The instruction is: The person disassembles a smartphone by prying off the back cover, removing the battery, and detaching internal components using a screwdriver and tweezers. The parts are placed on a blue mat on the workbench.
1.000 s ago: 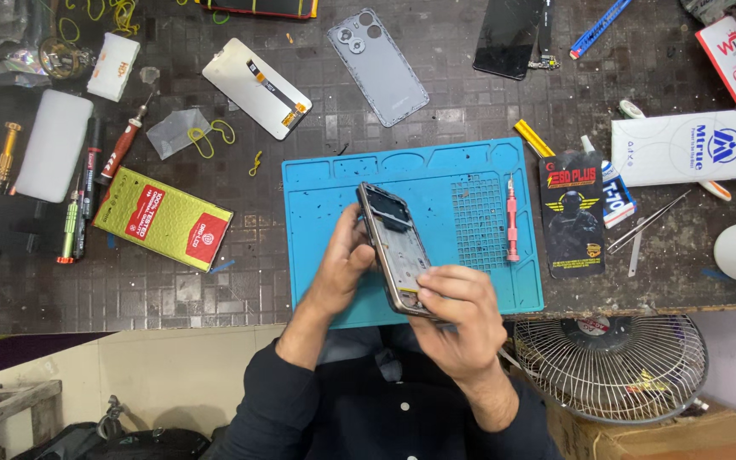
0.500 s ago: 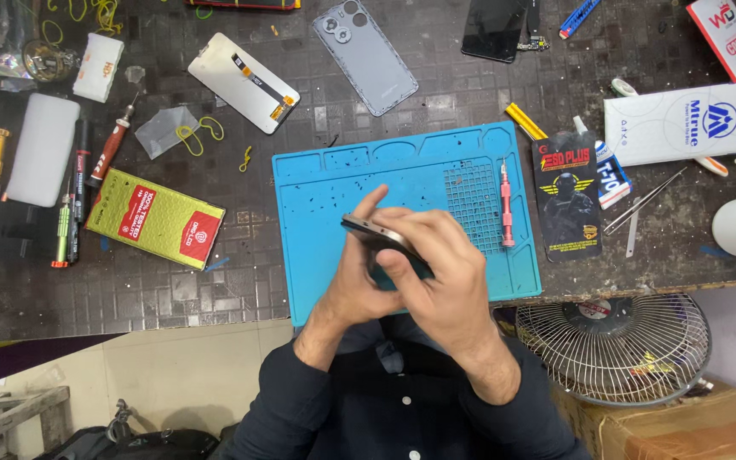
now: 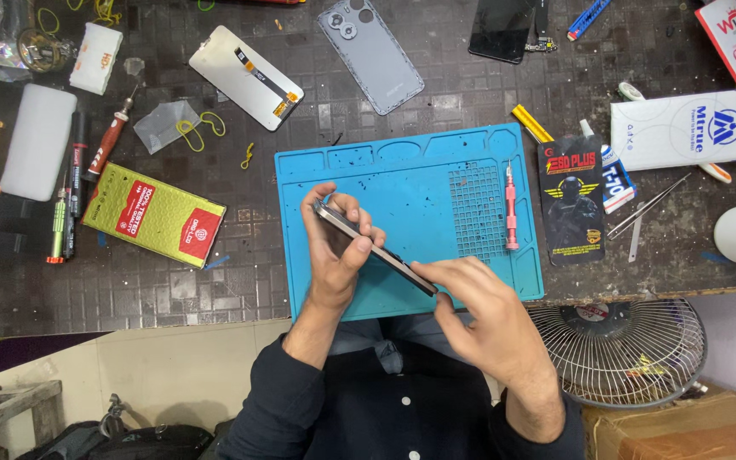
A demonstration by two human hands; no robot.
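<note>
- Phone frame (image 3: 374,245): a thin, dark handset body seen almost edge-on, held tilted above the blue work mat (image 3: 470,153); its upper end points toward the far left, its lower end toward the near right.
- Left hand (image 3: 338,243): closed around the upper half of the phone frame, thumb on the near edge and fingers (image 3: 359,213) curled over the far edge; the grip is firm and narrow.
- Right hand (image 3: 479,311): fingertips pinch the lower end of the phone frame, the rest of the hand trailing toward the body; the frame thus spans the gap between the two hands, clear of the mat.
- Stage of work, as judged: the handset appears stripped. A grey back cover (image 3: 370,55) and a white display panel (image 3: 244,77) with its flex cable lie apart on the dark tabletop, well away from the hands. No part is being fitted or removed at this instant; the frame seems under inspection or being turned. Whether it is coming apart or going together cannot be told.
- Pink screwdriver (image 3: 511,209): lies untouched on the mat's gridded section, just right of the hands.
- Surroundings: a green-and-red box (image 3: 153,215) lies left of the mat, tweezers (image 3: 649,204) to the right, and a small fan (image 3: 619,349) by the table's near edge.
</note>
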